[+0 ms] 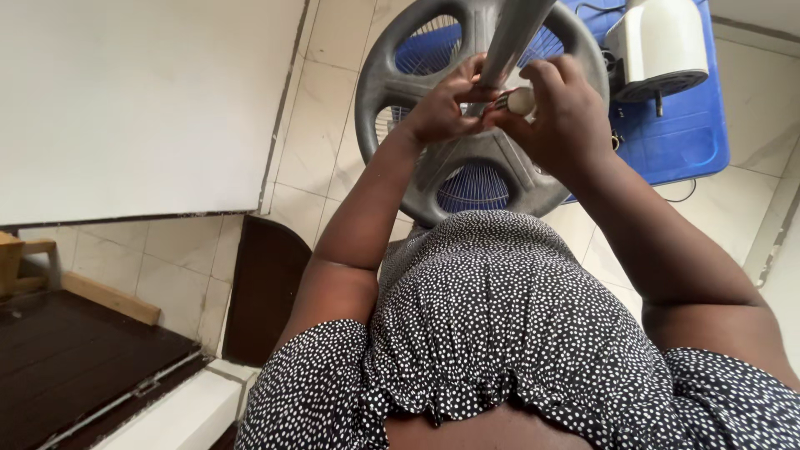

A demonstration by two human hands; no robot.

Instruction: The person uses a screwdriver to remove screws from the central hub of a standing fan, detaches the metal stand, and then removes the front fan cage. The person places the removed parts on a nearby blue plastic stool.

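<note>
A grey round fan base (pixel 392 75) with spokes lies on the tiled floor, and a grey metal pole (pixel 510 37) rises from its hub toward the camera. My left hand (pixel 442 108) grips the lower end of the pole at the hub. My right hand (pixel 567 112) holds a small white knob-like part (pixel 522 101) against the pole's foot, fingers curled around it. A blue wire fan grille (pixel 473 185) shows through the base's openings.
A white fan motor housing (pixel 658 42) rests on a blue plastic tray (pixel 683 142) at the upper right. A white wall panel (pixel 142 100) fills the left. Dark wooden furniture (pixel 75 358) and a dark board (pixel 262 283) stand at the lower left.
</note>
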